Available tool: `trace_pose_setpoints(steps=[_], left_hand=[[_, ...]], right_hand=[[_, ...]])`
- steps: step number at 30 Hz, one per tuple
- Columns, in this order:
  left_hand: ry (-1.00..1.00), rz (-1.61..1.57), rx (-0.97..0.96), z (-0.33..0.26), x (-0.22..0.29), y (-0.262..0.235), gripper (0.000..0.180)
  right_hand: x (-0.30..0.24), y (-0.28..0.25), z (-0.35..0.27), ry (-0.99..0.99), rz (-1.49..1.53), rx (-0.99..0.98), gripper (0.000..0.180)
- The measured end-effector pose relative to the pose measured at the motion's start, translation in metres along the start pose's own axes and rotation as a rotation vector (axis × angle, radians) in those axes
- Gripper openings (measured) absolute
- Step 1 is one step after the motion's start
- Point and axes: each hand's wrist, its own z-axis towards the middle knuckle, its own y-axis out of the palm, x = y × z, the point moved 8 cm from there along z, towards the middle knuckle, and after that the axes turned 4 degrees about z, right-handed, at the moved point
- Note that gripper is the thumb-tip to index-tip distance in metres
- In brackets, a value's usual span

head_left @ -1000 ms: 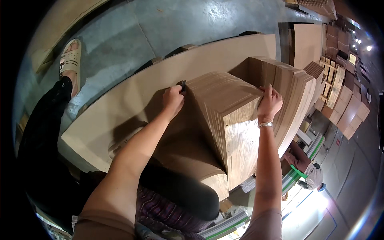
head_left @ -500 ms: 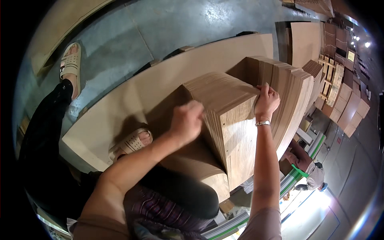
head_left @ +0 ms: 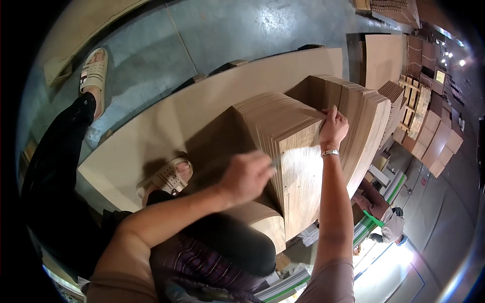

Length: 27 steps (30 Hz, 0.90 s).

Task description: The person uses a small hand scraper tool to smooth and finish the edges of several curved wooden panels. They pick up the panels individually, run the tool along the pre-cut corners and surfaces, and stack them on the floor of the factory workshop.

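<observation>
A thick stack of wood-grain panels [head_left: 303, 171] stands on edge in front of me, its many thin layers showing along the top and left side. My right hand [head_left: 334, 130] is closed over the stack's upper right corner, the thumb pointing up. Close to the left edge of the same stack is my left hand [head_left: 246, 177], closed like a fist and smeared by motion. A small greyish bit shows at its fingertips, too blurred to name. Behind my left wrist, a curved panel [head_left: 260, 217] leans low against the stack.
A second panel stack [head_left: 353, 101] stands right of the first. Both rest on a large tan board [head_left: 202, 108] over the grey floor [head_left: 227, 30], where one sandalled foot is also planted. Cartons and a wooden pallet [head_left: 415, 106] lie farther right, with another person [head_left: 391, 224] below them.
My left hand has moved down and right along the stack's left edge. My right hand keeps its hold on the corner. The whole view has shifted slightly.
</observation>
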Motion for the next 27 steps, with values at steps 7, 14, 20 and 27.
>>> trace_pose_setpoints(steps=[7, 14, 20, 27], left_hand=[[-0.248, 0.053, 0.322, 0.016, -0.035, -0.11, 0.02], [-0.204, -0.149, 0.337, 0.033, -0.009, -0.138, 0.019], [-0.269, -0.214, 0.366, 0.021, -0.037, -0.157, 0.026], [-0.296, -0.277, 0.401, 0.018, -0.063, -0.164, 0.026]], right_hand=[[-0.171, 0.056, -0.136, -0.941, -0.631, -0.458, 0.017], [-0.151, 0.09, -0.152, -0.887, -0.75, -0.538, 0.016], [-0.156, 0.105, -0.152, -0.774, -0.735, -0.614, 0.016], [-0.129, 0.186, -0.159, -0.85, -0.897, -0.652, 0.016]])
